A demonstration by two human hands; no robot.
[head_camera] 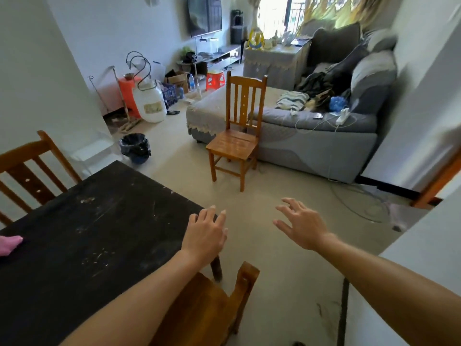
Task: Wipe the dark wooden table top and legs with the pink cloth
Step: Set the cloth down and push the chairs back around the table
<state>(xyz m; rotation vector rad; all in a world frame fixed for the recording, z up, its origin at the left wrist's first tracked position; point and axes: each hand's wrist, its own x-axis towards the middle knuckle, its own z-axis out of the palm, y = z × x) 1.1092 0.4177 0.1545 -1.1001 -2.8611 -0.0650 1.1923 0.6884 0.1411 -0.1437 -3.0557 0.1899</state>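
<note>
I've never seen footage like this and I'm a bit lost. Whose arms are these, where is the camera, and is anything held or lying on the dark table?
There is no machine here. This is a single picture from a wide-angle camera worn on a person's head, looking forward and down. The two arms reaching in from the bottom are the wearer's own.

The left hand is at the corner of the dark wooden table with its fingers relaxed; I cannot tell whether it touches the wood. The right hand is in the air above the floor, fingers spread. Neither holds anything.

The pink cloth lies on the table, partly cut off by the picture's left edge and far from both hands. Beyond the table, a wooden chair stands alone in front of a grey sofa.
</note>
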